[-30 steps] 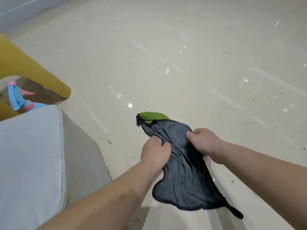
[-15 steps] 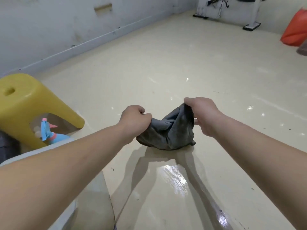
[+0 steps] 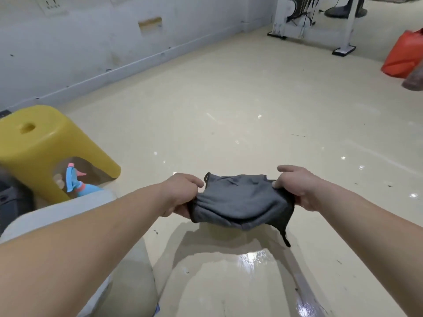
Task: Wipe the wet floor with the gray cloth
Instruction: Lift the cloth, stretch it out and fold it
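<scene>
- Your left hand (image 3: 183,193) grips the left end of the cloth (image 3: 238,202), with the fingers curled round the bunched edge.
- Your right hand (image 3: 297,188) holds the right end, with the thumb pressed on the fabric and the fabric gathered in the palm.
- The grey cloth is stretched between your two hands, a little below the middle of the view, and its middle sags in soft folds.
- A dark strip (image 3: 285,239) hangs down from the corner of the cloth at its 5 o'clock, and a small loop stands up at its 10 o'clock corner.
- You hold the cloth above the floor (image 3: 229,99), and its shadow lies on the floor just under it.
- A shiny puddle (image 3: 249,259) lies at 6 o'clock of the cloth, on your side. Small wet spots glint at 12 and 3 o'clock of the cloth.
- A yellow stool (image 3: 45,143) stands at 9 o'clock of the view, well apart from the cloth.
- A blue bottle (image 3: 75,181) with a pink top shows through the opening of the stool. I cannot tell if it is under the stool or behind it.
- A pale cushion (image 3: 68,209) is at 8 o'clock, partly hidden by your left forearm.
- An orange bag (image 3: 405,56) lies at 2 o'clock, a white stand (image 3: 343,19) is at 1 o'clock, and the wall (image 3: 91,42) runs along 11 o'clock.
</scene>
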### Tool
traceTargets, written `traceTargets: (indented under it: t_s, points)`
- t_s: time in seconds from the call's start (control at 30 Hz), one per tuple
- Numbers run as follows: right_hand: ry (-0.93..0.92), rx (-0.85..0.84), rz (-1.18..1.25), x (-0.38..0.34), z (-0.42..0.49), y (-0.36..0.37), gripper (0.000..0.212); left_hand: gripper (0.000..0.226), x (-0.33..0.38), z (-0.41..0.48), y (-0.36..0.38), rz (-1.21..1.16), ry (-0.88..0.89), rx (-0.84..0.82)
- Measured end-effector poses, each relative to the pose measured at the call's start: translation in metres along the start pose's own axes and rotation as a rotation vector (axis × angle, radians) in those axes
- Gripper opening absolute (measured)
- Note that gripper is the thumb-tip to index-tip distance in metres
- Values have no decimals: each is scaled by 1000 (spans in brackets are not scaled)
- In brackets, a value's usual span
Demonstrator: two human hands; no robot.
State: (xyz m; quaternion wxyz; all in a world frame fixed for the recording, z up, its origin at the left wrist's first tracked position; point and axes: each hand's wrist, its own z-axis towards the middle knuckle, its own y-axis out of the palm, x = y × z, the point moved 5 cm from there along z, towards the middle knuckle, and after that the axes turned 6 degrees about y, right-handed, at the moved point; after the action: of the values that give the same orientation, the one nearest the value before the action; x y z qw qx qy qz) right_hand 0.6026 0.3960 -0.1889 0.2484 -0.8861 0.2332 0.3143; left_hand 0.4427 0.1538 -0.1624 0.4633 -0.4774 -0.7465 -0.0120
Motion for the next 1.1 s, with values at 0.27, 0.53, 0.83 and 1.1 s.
traceTargets:
  t_s: [0.27,0.53,0.83,1.1]
  points:
    - [80,-40,-237,23,7,4,23,21,-35,19,16,127,14,42]
    - [-66,78,34,1,4,-5,11,24,-31,11,31,-113,-105,-81]
    - [-563,440,-71,-80,-47,-46,24,19,104,4,-36,319,420,367]
    - [-645,561,-208,-80,-60,-66,18,13,126,-6,-65,609,512,582]
